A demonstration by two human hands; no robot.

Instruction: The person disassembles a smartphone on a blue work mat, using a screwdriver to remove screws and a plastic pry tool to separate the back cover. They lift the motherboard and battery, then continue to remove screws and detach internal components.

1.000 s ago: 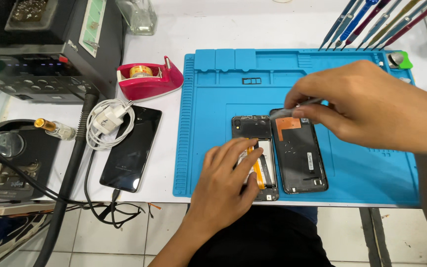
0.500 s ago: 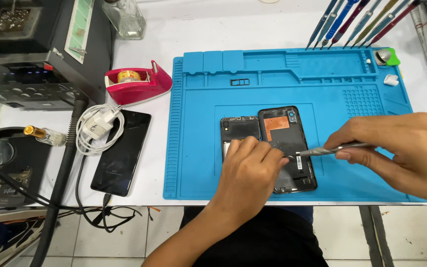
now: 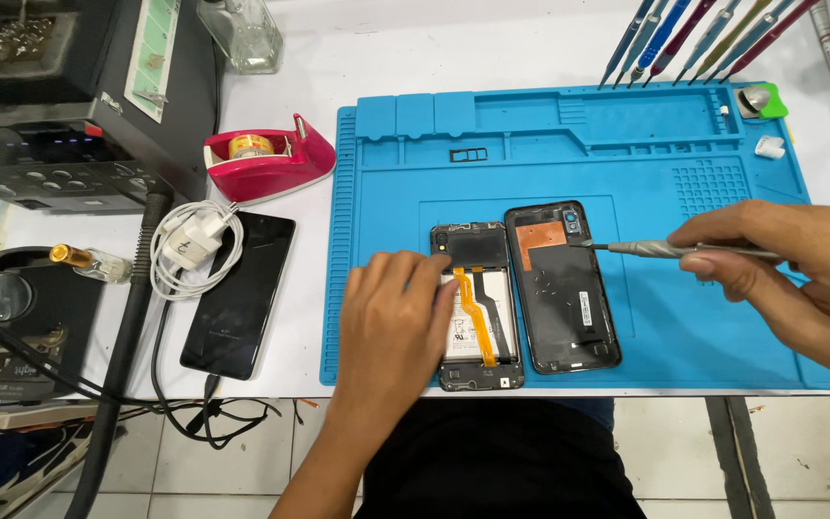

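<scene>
Blue mat (image 3: 626,135) near front edge: L hand (image 3: 391,317) flat, pinning open phone (image 3: 476,306) steady, R hand (image 3: 799,274) gripping tweezers (image 3: 670,249), tip reaching back cover (image 3: 561,286) alongside.

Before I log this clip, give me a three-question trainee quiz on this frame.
1. True or false: the left hand rests on the opened phone.
2. What does the right hand hold?
A. tweezers
B. tape dispenser
C. charger
3. The tool tip touches the ____ of the back cover.

Key:
1. True.
2. A: the tweezers are pinched in the fingers.
3. Top end, beside the copper patch.
</scene>
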